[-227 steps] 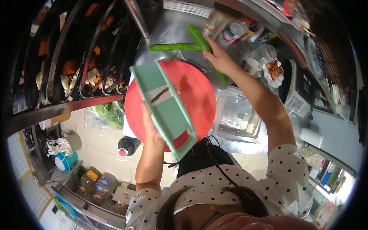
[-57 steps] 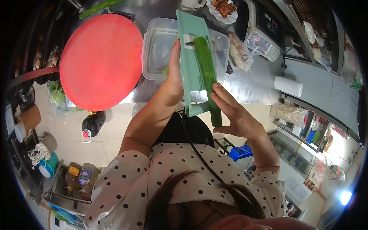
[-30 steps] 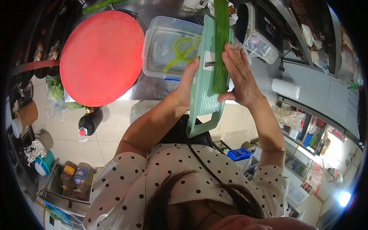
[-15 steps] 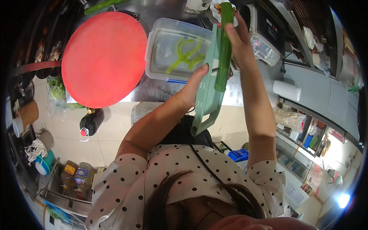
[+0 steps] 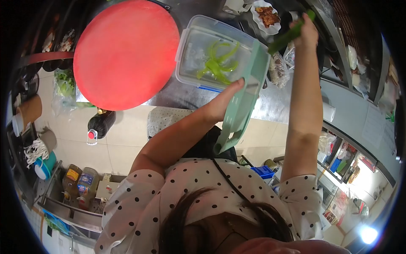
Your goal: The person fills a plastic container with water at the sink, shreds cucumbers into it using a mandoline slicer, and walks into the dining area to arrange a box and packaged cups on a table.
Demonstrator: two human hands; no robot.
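Note:
My left hand (image 5: 225, 100) grips a pale green mandoline slicer (image 5: 242, 109), its thumb on the slicer's near edge. The slicer slants across the right side of a clear plastic container (image 5: 182, 73). Inside the container lie curled light green strips (image 5: 218, 67). Out to the right, away from the slicer, my right hand (image 5: 308, 36) is closed around a long green cucumber (image 5: 287, 37), which is blurred by motion.
A round red cutting board (image 5: 127, 55) covers the left of the steel counter (image 5: 275, 101). Behind the slicer stands a white dish (image 5: 265, 19) of browned food. A dark bottle with a red cap (image 5: 101, 125) is on the floor below the counter edge.
My right hand has carried the cucumber off the slicer, away to the right. More strips lie in the container. The view has shifted slightly, while my left hand keeps hold of the slicer.

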